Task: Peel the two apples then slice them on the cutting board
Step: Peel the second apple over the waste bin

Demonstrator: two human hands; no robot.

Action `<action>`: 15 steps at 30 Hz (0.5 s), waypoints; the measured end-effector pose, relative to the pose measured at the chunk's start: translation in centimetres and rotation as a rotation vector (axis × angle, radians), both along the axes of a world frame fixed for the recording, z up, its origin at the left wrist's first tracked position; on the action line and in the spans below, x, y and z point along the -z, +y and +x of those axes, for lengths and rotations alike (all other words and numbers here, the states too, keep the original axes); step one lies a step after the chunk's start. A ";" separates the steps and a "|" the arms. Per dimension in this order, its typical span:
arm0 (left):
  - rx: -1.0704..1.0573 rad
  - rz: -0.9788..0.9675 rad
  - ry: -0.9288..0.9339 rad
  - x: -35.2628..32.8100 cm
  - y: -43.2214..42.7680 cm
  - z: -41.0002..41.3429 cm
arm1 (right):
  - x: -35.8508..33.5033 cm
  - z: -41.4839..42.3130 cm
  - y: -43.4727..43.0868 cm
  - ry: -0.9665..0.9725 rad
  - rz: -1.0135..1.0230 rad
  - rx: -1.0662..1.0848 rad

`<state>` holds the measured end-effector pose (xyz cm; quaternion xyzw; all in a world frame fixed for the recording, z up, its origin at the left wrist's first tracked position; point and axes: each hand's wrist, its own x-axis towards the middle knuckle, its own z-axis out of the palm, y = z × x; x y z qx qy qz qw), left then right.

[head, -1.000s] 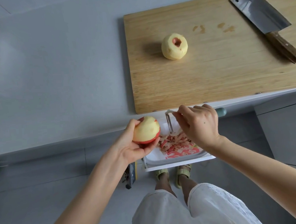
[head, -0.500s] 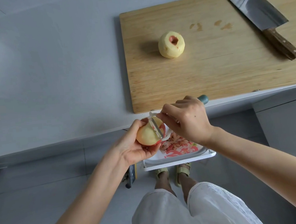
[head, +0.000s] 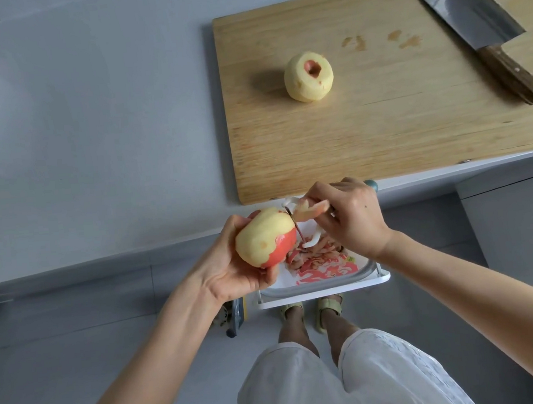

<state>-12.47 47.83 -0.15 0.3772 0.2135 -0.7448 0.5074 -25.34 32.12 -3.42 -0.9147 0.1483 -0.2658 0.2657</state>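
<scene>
Peeler [head: 298, 231], gripped in right hand [head: 352, 223], had swept to the edge of half-peeled apple [head: 263, 238] held in left hand [head: 232, 270]; peeling unfinished.

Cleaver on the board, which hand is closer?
Right. The right hand is below-left of the cleaver; the left hand is farther left, holding the part-peeled apple.

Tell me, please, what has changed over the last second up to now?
The right hand brought the peeler from over the peel tray left onto the half-peeled apple and drew it across; a strip of peel now hangs at the blade. The left hand kept its grip on that apple. The peeled apple, cleaver and cutting board stayed put.
</scene>
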 end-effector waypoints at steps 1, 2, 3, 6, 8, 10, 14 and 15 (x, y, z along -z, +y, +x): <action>0.018 -0.054 0.028 -0.2 -0.1 0.0 | 0.3 0.0 0.0 0.020 -0.018 -0.006; 0.040 -0.128 0.066 -0.5 -0.3 0.0 | 0.7 -0.1 0.1 0.049 -0.043 -0.012; 0.066 -0.207 0.094 -0.7 -0.6 0.1 | 1.0 -0.2 0.3 0.077 -0.057 -0.017; 0.080 -0.287 0.063 -1.2 -1.3 0.4 | 1.8 -0.8 0.8 0.135 -0.018 0.001; 0.019 -0.221 0.022 -0.6 -1.4 0.8 | 2.4 -0.9 0.9 0.225 0.078 0.080; -0.029 -0.184 0.009 -0.3 -1.2 0.9 | 3.2 -0.8 0.6 0.563 0.207 0.123; 0.050 -0.137 -0.176 0.4 -0.8 0.8 | 3.6 -0.3 0.9 1.233 0.804 -0.136; 0.067 -0.106 -0.232 0.6 -0.7 0.8 | 3.4 -0.3 1.0 1.297 0.934 -0.146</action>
